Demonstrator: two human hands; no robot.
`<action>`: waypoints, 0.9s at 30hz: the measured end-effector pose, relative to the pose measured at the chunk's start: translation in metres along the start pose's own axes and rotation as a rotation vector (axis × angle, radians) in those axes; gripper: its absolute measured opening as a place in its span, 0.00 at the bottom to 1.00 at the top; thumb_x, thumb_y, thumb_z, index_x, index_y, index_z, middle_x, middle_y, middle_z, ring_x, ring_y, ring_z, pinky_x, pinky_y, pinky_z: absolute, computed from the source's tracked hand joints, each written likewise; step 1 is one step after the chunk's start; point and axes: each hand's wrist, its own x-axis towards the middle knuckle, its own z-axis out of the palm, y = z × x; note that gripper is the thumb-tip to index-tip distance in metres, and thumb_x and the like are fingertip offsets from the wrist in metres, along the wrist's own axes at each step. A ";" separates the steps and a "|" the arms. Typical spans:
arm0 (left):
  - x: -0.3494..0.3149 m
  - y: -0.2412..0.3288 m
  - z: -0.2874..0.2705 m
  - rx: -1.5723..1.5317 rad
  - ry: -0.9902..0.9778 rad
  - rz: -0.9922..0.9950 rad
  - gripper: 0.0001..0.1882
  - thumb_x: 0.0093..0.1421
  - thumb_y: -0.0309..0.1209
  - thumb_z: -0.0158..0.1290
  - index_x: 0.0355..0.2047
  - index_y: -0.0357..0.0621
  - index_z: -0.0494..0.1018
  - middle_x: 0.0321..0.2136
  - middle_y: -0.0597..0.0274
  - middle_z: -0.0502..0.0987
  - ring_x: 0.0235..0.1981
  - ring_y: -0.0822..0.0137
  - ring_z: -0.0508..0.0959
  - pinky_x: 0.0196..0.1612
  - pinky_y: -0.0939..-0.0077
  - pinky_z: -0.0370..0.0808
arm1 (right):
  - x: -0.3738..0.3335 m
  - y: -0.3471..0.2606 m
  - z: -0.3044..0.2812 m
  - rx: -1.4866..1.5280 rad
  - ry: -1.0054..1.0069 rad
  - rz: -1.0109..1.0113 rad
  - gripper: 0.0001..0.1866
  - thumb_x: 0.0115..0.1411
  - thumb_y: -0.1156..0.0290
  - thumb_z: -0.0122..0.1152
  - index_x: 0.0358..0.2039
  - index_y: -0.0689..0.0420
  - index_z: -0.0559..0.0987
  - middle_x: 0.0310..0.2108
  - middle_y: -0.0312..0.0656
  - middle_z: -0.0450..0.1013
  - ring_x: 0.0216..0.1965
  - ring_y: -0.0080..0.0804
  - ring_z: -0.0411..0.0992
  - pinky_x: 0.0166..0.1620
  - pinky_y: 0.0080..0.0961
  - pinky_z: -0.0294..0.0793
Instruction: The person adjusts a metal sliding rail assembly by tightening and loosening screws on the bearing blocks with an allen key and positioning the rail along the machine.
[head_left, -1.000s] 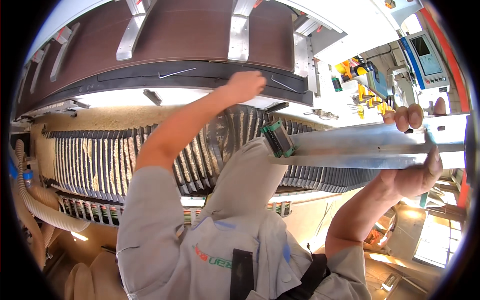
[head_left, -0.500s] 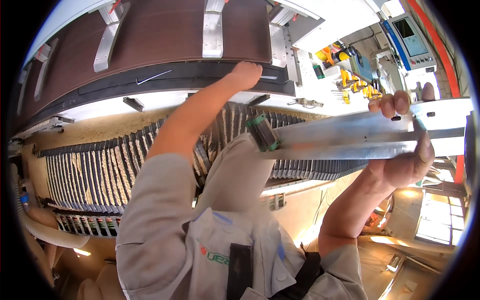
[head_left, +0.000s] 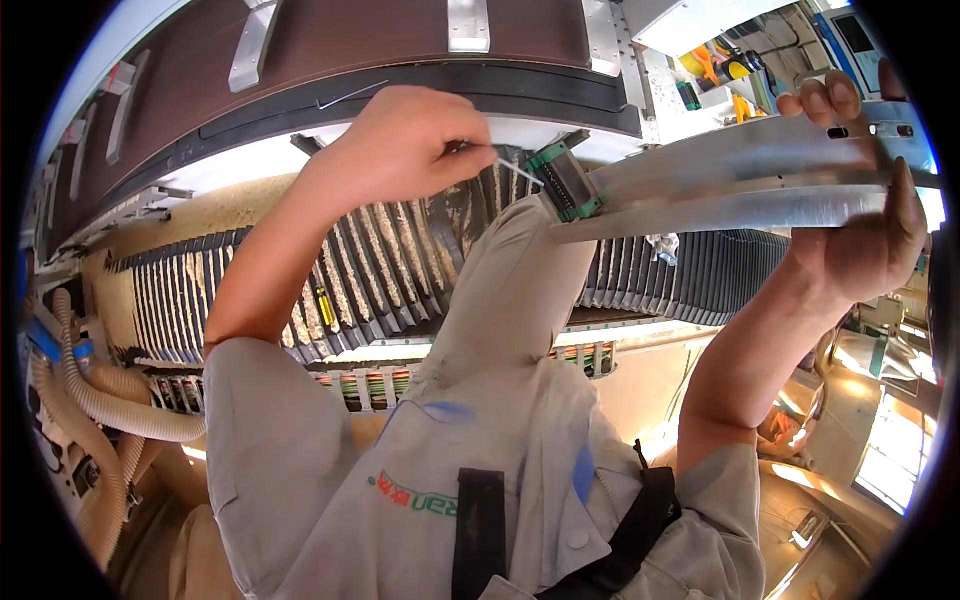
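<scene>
My left hand [head_left: 415, 140] is closed round a hex key [head_left: 521, 174], a thin silver rod whose tip points at a dark block with green ends [head_left: 566, 182]. Whether the tip touches the block, I cannot tell. That block sits at the left end of a long shiny metal profile [head_left: 720, 175]. At the profile's other end my right hand [head_left: 860, 215] grips it, fingers over the upper edge and thumb across the lower side. Slots show in the metal by the fingertips. The profile's left end lies over my raised knee [head_left: 510, 260].
An L-shaped hex key [head_left: 350, 95] lies on the black rail [head_left: 420, 88] of the machine bed ahead. Below run dusty black bellows [head_left: 390, 260], with a small yellow tool [head_left: 325, 307] on them. Ribbed hoses [head_left: 130, 410] hang at left; a control panel [head_left: 858, 45] stands at far right.
My left hand has come back from the black rail toward the block, now with the rod showing. The profile has shifted up and right in view as the view moved.
</scene>
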 end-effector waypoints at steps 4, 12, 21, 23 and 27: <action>0.015 0.005 0.014 0.069 0.030 0.047 0.06 0.55 0.32 0.59 0.26 0.46 0.75 0.20 0.64 0.72 0.21 0.60 0.74 0.23 0.67 0.68 | -0.002 0.001 0.001 0.034 -0.039 -0.007 0.33 0.60 0.62 0.44 0.63 0.66 0.55 0.49 0.56 0.61 0.52 0.45 0.60 0.61 0.50 0.53; 0.030 0.003 0.014 0.078 -0.002 0.076 0.06 0.55 0.32 0.60 0.25 0.45 0.75 0.21 0.63 0.73 0.21 0.59 0.74 0.24 0.68 0.68 | -0.011 -0.001 -0.002 -0.021 0.113 -0.008 0.33 0.60 0.63 0.44 0.63 0.66 0.56 0.48 0.54 0.63 0.52 0.46 0.62 0.60 0.48 0.56; 0.035 -0.010 0.008 0.043 -0.039 0.058 0.07 0.54 0.32 0.60 0.25 0.44 0.75 0.20 0.62 0.73 0.21 0.59 0.73 0.23 0.68 0.67 | -0.007 0.002 -0.005 -0.001 0.108 -0.015 0.33 0.60 0.62 0.44 0.64 0.65 0.56 0.48 0.53 0.62 0.50 0.44 0.61 0.58 0.45 0.58; 0.036 -0.015 0.006 0.023 -0.021 0.059 0.07 0.53 0.32 0.60 0.24 0.44 0.75 0.19 0.62 0.73 0.19 0.59 0.73 0.22 0.69 0.67 | -0.005 0.002 -0.004 -0.022 0.148 -0.006 0.34 0.60 0.61 0.44 0.64 0.66 0.56 0.48 0.53 0.62 0.50 0.44 0.61 0.58 0.45 0.58; 0.041 -0.021 0.005 -0.022 -0.052 -0.013 0.07 0.53 0.32 0.60 0.23 0.43 0.75 0.19 0.61 0.73 0.19 0.60 0.73 0.22 0.69 0.66 | -0.005 0.002 -0.001 -0.083 0.184 -0.003 0.34 0.60 0.61 0.43 0.64 0.65 0.55 0.48 0.53 0.62 0.50 0.45 0.61 0.58 0.46 0.59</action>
